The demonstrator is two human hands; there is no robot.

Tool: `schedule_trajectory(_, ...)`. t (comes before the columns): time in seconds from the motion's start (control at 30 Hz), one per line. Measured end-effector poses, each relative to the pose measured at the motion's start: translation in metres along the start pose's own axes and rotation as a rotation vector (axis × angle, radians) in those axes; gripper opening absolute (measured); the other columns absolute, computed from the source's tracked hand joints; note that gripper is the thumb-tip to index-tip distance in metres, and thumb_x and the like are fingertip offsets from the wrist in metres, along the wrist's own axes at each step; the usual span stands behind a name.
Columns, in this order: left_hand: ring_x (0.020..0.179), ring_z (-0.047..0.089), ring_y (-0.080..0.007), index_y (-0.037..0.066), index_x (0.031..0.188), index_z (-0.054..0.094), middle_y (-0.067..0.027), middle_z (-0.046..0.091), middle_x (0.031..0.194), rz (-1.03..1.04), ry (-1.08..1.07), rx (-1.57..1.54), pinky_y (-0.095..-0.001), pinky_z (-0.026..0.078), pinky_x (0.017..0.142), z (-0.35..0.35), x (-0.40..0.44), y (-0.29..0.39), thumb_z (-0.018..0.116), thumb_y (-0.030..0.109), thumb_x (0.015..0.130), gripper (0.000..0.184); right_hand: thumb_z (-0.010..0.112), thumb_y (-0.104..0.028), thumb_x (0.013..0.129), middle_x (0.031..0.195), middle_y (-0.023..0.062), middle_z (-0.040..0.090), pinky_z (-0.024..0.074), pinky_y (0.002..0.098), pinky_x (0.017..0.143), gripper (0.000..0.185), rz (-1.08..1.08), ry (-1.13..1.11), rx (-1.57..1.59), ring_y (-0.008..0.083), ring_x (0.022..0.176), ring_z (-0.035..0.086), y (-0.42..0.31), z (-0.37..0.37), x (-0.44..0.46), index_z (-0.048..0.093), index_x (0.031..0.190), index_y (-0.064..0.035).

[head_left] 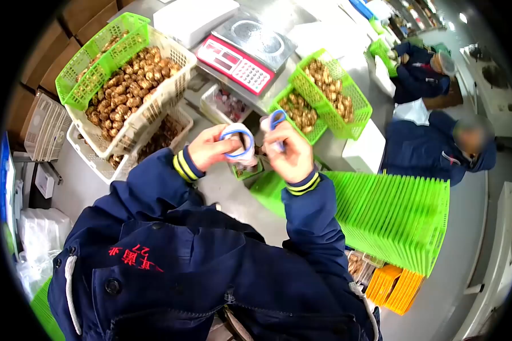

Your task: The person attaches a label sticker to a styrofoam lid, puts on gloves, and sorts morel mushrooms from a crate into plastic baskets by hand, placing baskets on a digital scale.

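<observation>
Near the middle of the view, my left hand [213, 149] is closed around a roll of tape [238, 143] with a blue-and-white ring shape. To its right my right hand [290, 149] grips a second blue-and-white ring [277, 120], held upright between the fingers. The two hands are apart, with a small gap between the rings. Under them is a small green container [248, 172], partly hidden. Beyond the hands stands a red and white scale [235, 62] with a metal plate.
White crate [179, 51] with brown tubers at upper left; green baskets [355, 108] of tubers at upper right. Stacked green baskets [392, 216] and orange crates [393, 288] stand right. Two people in dark blue [418, 149] [418, 74] are at far right. A plastic bag [42, 238] lies left.
</observation>
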State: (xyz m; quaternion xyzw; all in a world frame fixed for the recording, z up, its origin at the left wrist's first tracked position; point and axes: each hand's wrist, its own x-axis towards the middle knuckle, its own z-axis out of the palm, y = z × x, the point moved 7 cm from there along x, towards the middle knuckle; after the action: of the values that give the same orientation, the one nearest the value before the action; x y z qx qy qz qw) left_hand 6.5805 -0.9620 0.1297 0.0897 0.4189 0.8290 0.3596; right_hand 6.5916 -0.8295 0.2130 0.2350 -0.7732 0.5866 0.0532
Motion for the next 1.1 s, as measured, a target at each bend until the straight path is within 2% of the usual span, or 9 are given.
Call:
schedule_trajectory(0.1,0.084,0.053,-0.0111,0.005,0.115,0.045,-0.0038,0.054,0.097,-0.156,-0.070,-0.247,-0.0273,0.044,0.074,0.041,-0.001,-0.052,0.051,0.032,0.086,0.041,0.053,0.005,0.055,0.073,0.0096,0.051,0.0419,0.0382,0.067,0.025,-0.138,-0.116,-0.357,0.0276,0.071,0.049,-0.016,0.030,-0.050,0.054,0.079,-0.0034)
schedule_trajectory(0.37,0.059,0.056,-0.0122,0.005,0.093,0.055,-0.0033,0.059,0.070,-0.057,0.237,0.066,-0.0244,0.044,0.050,0.030,-0.007,-0.121,0.054,0.015,0.084,0.014,0.060,0.002,0.059,0.065,0.0090,0.051,0.0423,0.0341,0.061,0.023,-0.103,0.119,-0.702,0.0261,0.066,0.049,-0.013,0.034,-0.132,0.051,0.080,-0.0032)
schedule_trajectory(0.5,0.065,0.056,-0.0305,0.005,0.092,0.050,-0.0154,0.056,0.072,0.361,0.257,1.081,-0.0363,0.045,0.059,0.036,-0.017,-0.119,0.060,0.013,0.074,0.023,0.049,-0.017,0.073,0.058,0.0093,0.058,0.0451,0.0377,0.047,0.013,0.547,-0.192,-1.201,0.0271,0.057,0.058,0.072,0.049,-0.175,0.060,0.076,-0.0110)
schedule_trajectory(0.6,0.072,0.055,-0.0382,0.008,0.092,0.048,-0.0186,0.056,0.074,0.486,0.097,1.250,-0.0400,0.044,0.060,0.051,-0.023,-0.135,0.060,0.012,0.070,0.026,0.052,-0.023,0.075,0.078,0.0204,0.061,0.0489,0.0399,0.067,0.024,1.004,-0.333,-0.895,0.0303,0.075,0.061,0.112,0.049,-0.183,0.063,0.088,-0.0062)
schedule_trajectory(0.7,0.066,0.056,-0.0392,0.011,0.093,0.045,-0.0190,0.056,0.069,0.202,-0.037,1.204,-0.0441,0.044,0.056,0.037,-0.025,-0.155,0.059,0.012,0.068,0.029,0.049,-0.016,0.081,0.110,0.0218,0.053,0.0428,0.0387,0.086,0.045,0.794,0.445,1.181,0.0320,0.097,0.054,0.231,0.086,-0.211,0.042,0.124,-0.0041)
schedule_trajectory(0.9,0.062,0.054,-0.0416,0.011,0.091,0.043,-0.0200,0.055,0.066,0.194,-0.067,1.181,-0.0480,0.044,0.056,0.026,-0.024,-0.137,0.055,0.014,0.068,0.027,0.044,-0.016,0.085,0.091,0.0085,0.059,0.0448,0.0319,0.076,0.029,0.985,0.507,1.417,0.0204,0.084,0.056,0.169,0.093,-0.166,0.054,0.109,-0.0033)
schedule_trajectory(1.0,0.063,0.056,-0.0398,0.012,0.091,0.042,-0.0201,0.056,0.066,0.196,0.010,1.114,-0.0444,0.045,0.056,0.014,-0.019,-0.122,0.055,0.015,0.069,0.025,0.040,-0.012,0.083,0.089,0.0079,0.057,0.0441,0.0303,0.071,0.023,0.730,0.430,0.810,0.0181,0.082,0.053,0.201,0.091,-0.157,0.055,0.097,-0.0024)
schedule_trajectory(1.07,0.061,0.057,-0.0368,0.009,0.086,0.043,-0.0174,0.055,0.063,0.106,0.084,0.992,-0.0391,0.046,0.055,-0.003,-0.018,-0.119,0.056,0.014,0.069,0.022,0.042,-0.014,0.084,0.078,0.0062,0.056,0.0443,0.0304,0.069,0.015,0.097,0.342,1.542,0.0187,0.073,0.052,0.211,0.110,-0.130,0.054,0.084,-0.0044)
schedule_trajectory(1.1,0.058,0.059,-0.0334,0.010,0.086,0.043,-0.0155,0.055,0.060,0.116,0.105,1.030,-0.0381,0.046,0.054,-0.009,-0.018,-0.115,0.056,0.014,0.069,0.022,0.045,-0.017,0.085,0.073,0.0052,0.055,0.0441,0.0312,0.067,0.015,0.625,0.718,0.812,0.0207,0.068,0.052,0.228,0.112,-0.164,0.052,0.078,-0.0065)
